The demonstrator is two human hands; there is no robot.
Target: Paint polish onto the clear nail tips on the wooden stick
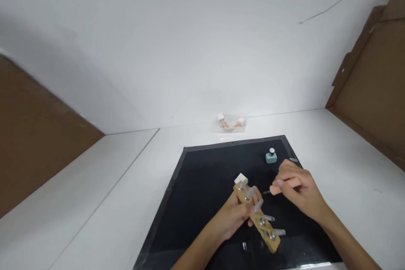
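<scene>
My left hand (234, 215) is closed around a yellowish nail-tip holder bar (268, 238), tilted above the black mat. Several clear false nail tips (258, 205) stick out from the bar in a row. In my right hand (300, 187) is a nail polish brush with a peach-coloured handle (285, 186), pinched between thumb and fingers. Its dark thin brush end (266, 193) points left towards the nail tips, apart from them. A white block-shaped thing (241, 178) shows just beyond the bar's upper end, partly hidden. Behind my right hand stands a small teal bottle (271, 158).
The black mat (202, 177) lies on a white table (126, 177). At its back, a clear tray (230, 129) holds white-topped, peach-coloured items. A small clear piece (293, 160) lies at the mat's right edge. Brown cardboard panels (373, 80) and a white wall (190, 50) enclose the table.
</scene>
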